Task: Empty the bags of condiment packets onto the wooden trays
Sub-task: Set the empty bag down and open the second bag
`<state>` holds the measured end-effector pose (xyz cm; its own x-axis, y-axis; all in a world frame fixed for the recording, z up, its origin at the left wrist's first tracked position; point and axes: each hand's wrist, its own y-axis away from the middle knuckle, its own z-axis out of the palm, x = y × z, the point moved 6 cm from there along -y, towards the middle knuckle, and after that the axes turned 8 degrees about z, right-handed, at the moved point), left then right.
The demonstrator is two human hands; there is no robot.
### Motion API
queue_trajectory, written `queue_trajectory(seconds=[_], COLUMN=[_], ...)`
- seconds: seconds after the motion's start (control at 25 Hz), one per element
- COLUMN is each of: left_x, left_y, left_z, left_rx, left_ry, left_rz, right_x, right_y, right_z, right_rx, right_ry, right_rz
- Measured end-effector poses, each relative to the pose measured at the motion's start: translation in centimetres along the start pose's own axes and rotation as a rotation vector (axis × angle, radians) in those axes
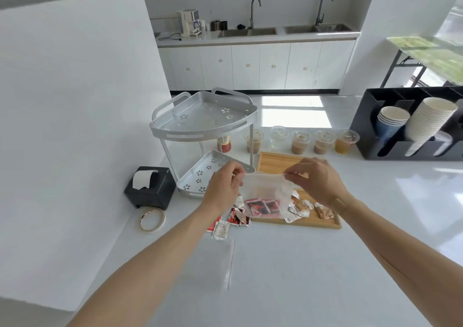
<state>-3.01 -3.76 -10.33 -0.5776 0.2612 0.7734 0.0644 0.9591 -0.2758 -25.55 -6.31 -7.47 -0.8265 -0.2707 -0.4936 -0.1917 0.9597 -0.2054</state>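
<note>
Two bare hands hold a clear plastic bag point(266, 196) above a white counter point(325, 264), the left hand point(224, 185) pinching one top corner and the right hand point(318, 180) pinching the other, so the bag hangs between them with red condiment packets point(263, 206) settled at its bottom. Nearer the camera, an empty clear bag point(208, 266) with a red seal line lies flat on the counter. Loose red and white packets point(233, 221) sit on the counter beneath the left wrist, and brown packets point(310, 209) rest on the wooden tray point(313, 224) just behind the held bag. A second wooden tray point(278, 162) lies beyond it, beside a two-tier metal rack point(203, 121). Farther back stands a row of lidded plastic cups point(300, 141), with a black cup organizer point(411, 123) to the right.
</note>
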Motion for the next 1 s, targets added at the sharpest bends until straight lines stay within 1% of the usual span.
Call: queue_trajectory(seconds=[0.08, 0.24, 0.44, 0.6, 0.72, 0.76, 0.84, 0.88, 0.92, 1.0], left_x=[0.6, 0.6, 0.6, 0.5, 1.5, 1.8, 2.1, 2.1, 2.1, 2.3], left_y=[1.9, 5.1, 8.4, 10.2, 11.1, 11.4, 12.4, 12.9, 13.4, 14.1], left_z=[2.3, 6.6, 10.6, 12.0, 12.3, 12.1, 11.9, 12.1, 12.6, 13.6], left_rx=[-0.031, -0.076, -0.088, -0.043, 0.005, 0.059, 0.158, 0.136, 0.066, -0.069], left_ry=[0.059, 0.098, 0.145, 0.131, 0.117, 0.124, 0.123, 0.115, 0.131, 0.25], left_rz=[-0.014, -0.079, -0.142, -0.164, -0.2, -0.238, -0.37, -0.45, -0.528, -0.664], right_x=[1.9, 5.5, 8.1, 8.1, 7.3, 7.0, 6.5, 6.2, 5.9, 5.3], right_y=[2.7, 7.6, 11.3, 12.4, 12.5, 12.5, 12.9, 13.2, 13.6, 14.4], right_z=[-0.3, 0.5, 2.0, 3.6, 4.9, 5.1, 5.5, 5.6, 5.9, 6.5], right_rx=[-0.064, -0.218, -0.273, -0.329, -0.325, -0.306, -0.239, -0.208, -0.188, -0.175], right_ry=[-0.025, -0.047, -0.03, -0.075, -0.094, -0.092, -0.077, -0.06, -0.041, -0.021], right_rz=[0.034, 0.107, 0.111, 0.082, 0.079, 0.078, 0.071, 0.061, 0.039, -0.029])
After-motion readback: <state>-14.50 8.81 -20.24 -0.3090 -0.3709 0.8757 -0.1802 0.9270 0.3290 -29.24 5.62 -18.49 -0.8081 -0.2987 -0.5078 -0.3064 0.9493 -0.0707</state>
